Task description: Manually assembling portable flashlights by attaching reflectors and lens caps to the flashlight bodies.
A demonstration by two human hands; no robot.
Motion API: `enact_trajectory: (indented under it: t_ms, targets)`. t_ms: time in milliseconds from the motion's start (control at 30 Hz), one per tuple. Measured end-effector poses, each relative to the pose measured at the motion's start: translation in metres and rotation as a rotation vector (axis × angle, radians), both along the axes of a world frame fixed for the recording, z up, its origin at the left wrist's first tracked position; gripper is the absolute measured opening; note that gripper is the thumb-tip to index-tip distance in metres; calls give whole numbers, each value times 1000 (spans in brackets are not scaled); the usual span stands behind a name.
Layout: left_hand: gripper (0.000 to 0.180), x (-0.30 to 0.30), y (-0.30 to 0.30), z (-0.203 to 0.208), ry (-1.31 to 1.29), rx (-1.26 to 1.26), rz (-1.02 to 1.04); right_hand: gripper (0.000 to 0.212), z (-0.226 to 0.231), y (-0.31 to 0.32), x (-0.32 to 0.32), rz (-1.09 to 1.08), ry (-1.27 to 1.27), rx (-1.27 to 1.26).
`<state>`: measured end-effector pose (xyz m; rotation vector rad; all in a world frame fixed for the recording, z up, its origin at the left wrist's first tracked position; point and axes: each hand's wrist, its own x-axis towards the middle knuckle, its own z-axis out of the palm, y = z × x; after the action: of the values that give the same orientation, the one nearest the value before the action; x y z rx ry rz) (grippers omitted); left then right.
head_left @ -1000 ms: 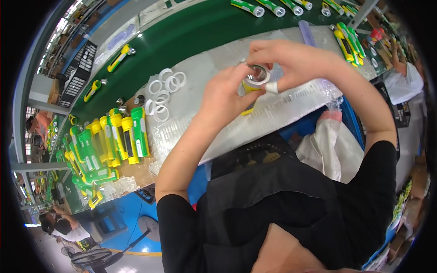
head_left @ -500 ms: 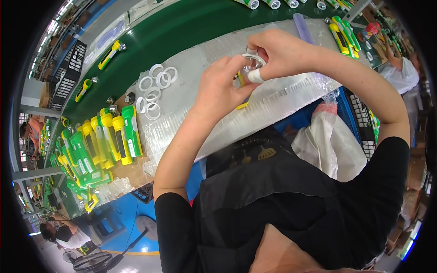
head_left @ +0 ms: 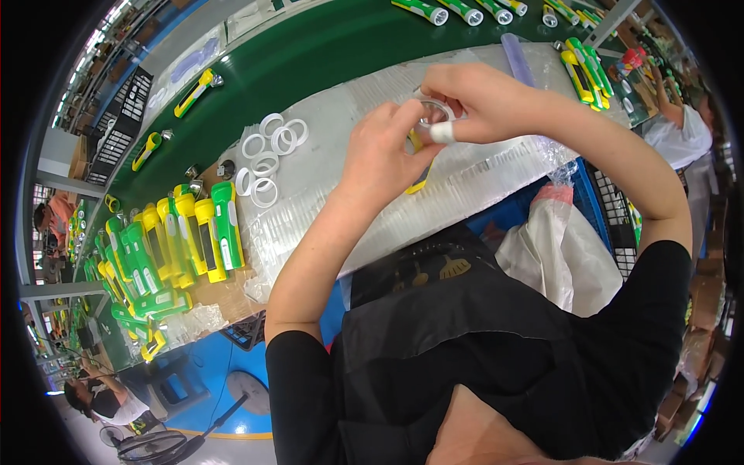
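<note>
My left hand is closed around a yellow flashlight, mostly hidden by the fingers. At its head sits a white ring with a clear, shiny middle. My right hand, white covering on the thumb, grips this ring from the far and right sides, its fingertips close to the left hand's. To the left, several loose white rings lie on the plastic-covered work surface. Beyond them, several yellow and green flashlights are crowded together.
A green conveyor belt runs along the far side, carrying flashlights. More flashlights stand at the far right, by a translucent purple strip. A white sack hangs near my right side. Other people work farther off.
Both hands stay together at the flashlight head, with the right fingers shifted slightly on the ring. The whole view has dipped a little, and flashlights on the belt show more fully.
</note>
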<state>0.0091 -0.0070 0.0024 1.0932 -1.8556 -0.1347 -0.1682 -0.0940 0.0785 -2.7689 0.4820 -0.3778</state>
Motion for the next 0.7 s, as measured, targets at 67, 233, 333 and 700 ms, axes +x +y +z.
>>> enact_trajectory:
  t_ms: [67, 233, 333, 700]
  targets:
    - [37, 0, 1, 2, -28, 41, 34, 38, -2, 6, 7, -113, 33, -11]
    - [34, -2, 1, -2, 22, 51, 29, 42, -5, 5, 13, -175, 86, -27]
    - [37, 0, 2, -2, 45, -4, 20, 42, -8, -7, 7, 104, -63, 82]
    - [39, -15, -1, -8, -5, -150, 194, 39, -1, 1, 21, -226, 280, -195]
